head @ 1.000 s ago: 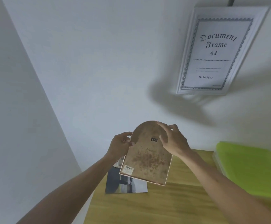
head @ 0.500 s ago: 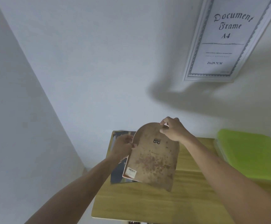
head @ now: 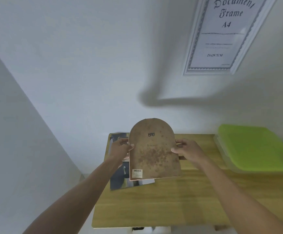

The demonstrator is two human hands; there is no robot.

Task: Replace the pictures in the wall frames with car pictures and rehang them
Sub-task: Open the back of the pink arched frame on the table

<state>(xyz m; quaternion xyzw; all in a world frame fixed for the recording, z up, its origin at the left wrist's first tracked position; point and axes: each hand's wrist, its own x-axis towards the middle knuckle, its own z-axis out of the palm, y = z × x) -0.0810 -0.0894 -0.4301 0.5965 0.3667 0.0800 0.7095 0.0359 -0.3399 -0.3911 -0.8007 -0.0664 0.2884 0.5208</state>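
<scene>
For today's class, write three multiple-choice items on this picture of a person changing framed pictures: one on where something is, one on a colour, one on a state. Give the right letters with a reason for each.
1. Where is the white document frame?
A. flat on the table
B. hanging on the wall
C. in the person's hands

2. What colour is the lid of the flat box on the table?
A. green
B. red
C. black

3. How is the arched frame held?
A. by one hand only
B. lying untouched
C. by both hands, back facing the camera

Answers:
1 B: the document frame hangs on the wall above the table.
2 A: the box at the right has a bright green lid.
3 C: the left hand and right hand grip the sides of the arched frame, and its brown backing with hanger and barcode sticker shows.
</scene>
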